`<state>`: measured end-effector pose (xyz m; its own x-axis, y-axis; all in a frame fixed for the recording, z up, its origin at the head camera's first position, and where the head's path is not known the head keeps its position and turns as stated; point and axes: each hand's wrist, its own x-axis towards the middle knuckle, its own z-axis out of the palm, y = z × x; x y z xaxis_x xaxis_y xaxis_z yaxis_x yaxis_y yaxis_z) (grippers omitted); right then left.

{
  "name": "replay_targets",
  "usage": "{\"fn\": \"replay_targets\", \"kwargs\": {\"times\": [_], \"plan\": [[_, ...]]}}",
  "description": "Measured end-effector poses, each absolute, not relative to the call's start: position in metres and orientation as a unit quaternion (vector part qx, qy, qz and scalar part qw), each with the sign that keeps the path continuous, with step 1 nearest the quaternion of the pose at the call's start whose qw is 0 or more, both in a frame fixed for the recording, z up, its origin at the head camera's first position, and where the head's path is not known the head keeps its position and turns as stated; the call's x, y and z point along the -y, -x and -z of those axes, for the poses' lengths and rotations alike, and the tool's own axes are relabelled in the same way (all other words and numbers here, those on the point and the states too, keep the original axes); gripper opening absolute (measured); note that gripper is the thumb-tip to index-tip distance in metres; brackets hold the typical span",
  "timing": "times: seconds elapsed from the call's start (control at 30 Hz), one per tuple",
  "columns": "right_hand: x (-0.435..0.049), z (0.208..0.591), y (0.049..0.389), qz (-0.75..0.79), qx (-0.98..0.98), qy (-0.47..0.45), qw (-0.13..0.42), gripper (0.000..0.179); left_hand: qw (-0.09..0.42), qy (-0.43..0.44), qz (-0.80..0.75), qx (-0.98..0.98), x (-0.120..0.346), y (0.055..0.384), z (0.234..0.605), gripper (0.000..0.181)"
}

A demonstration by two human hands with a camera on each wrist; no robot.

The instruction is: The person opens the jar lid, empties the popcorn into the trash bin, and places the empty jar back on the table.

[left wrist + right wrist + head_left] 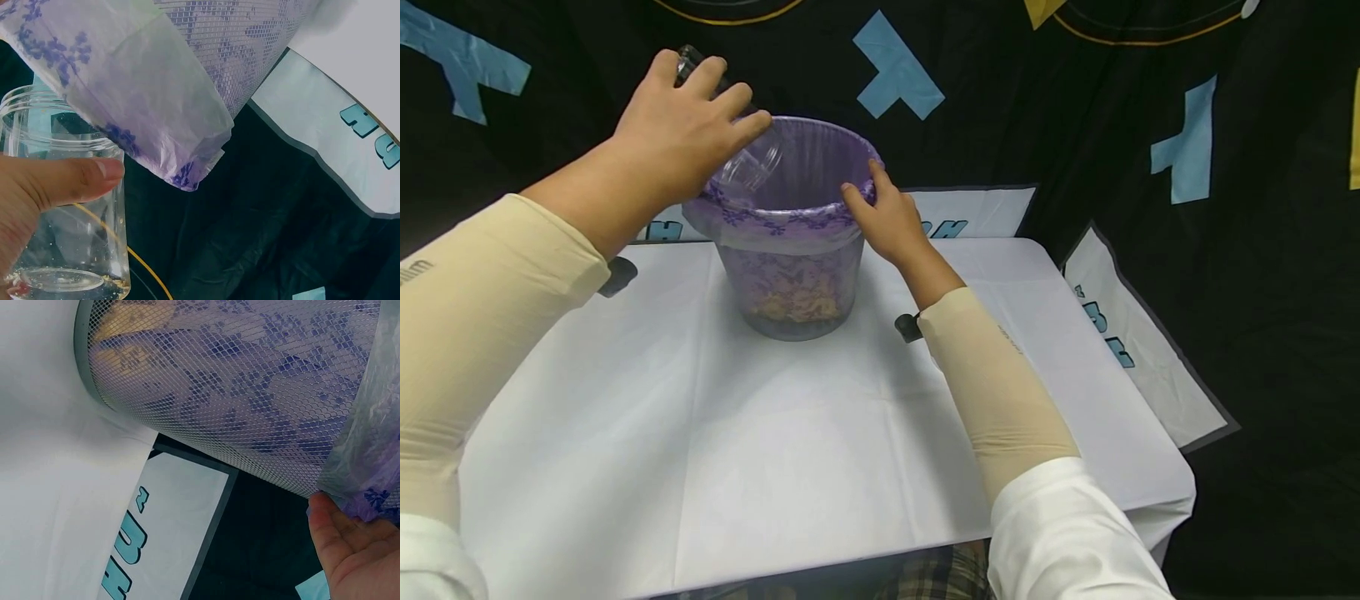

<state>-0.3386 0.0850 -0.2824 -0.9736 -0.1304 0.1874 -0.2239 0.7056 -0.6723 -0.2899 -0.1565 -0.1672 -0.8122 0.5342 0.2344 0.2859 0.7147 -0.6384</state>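
Note:
My left hand (pixel 677 137) grips a clear jar (pixel 751 169) and tilts it, mouth down, over the near left of a mesh wastebasket (pixel 801 327). In the left wrist view a few crumbs (pixel 115 284) cling near the jar's bottom, and the thumb (pixel 84 181) presses against its side. A purple floral bag (pixel 775 223) lines the basket and folds over its rim. Pale yellowish material shows through the wall low in the basket. My right hand (pixel 891 218) pinches the basket's right rim through the bag, thumb outside; some fingertips are hidden.
The basket stands upright near the back of a white-covered table (pixel 797 467). Behind hangs a black cloth (pixel 1000 100) with blue tape pieces (pixel 898 67). White lettered panels (pixel 1138 333) hang past the table's back and right edges.

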Motion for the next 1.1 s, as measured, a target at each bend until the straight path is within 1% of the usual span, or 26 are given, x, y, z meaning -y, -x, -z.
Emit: {"fn": "replay_targets", "kwargs": {"times": [0.23,0.4,0.77,0.97,1.1], "plan": [[-0.086,0.284,0.341,-0.368,0.922,-0.101,0.065,0.076,0.209,0.199,-0.291,0.912,0.161,0.285,0.165,0.119],[-0.087,0.285,0.343,-0.378,0.918,-0.106,0.059,0.078,0.208,0.160,-0.248,0.932,0.165,0.281,0.165,0.116],[-0.098,0.286,0.350,-0.393,0.912,-0.102,0.057,0.080,0.227,0.090,-0.182,0.953,0.174,0.267,0.169,0.111],[-0.106,0.286,0.352,-0.383,0.917,-0.094,0.066,0.078,0.213,0.044,-0.142,0.966,0.182,0.266,0.169,0.116],[-0.110,0.285,0.354,-0.374,0.920,-0.095,0.070,0.077,0.191,0.024,-0.141,0.971,0.190,0.266,0.171,0.119]]}}
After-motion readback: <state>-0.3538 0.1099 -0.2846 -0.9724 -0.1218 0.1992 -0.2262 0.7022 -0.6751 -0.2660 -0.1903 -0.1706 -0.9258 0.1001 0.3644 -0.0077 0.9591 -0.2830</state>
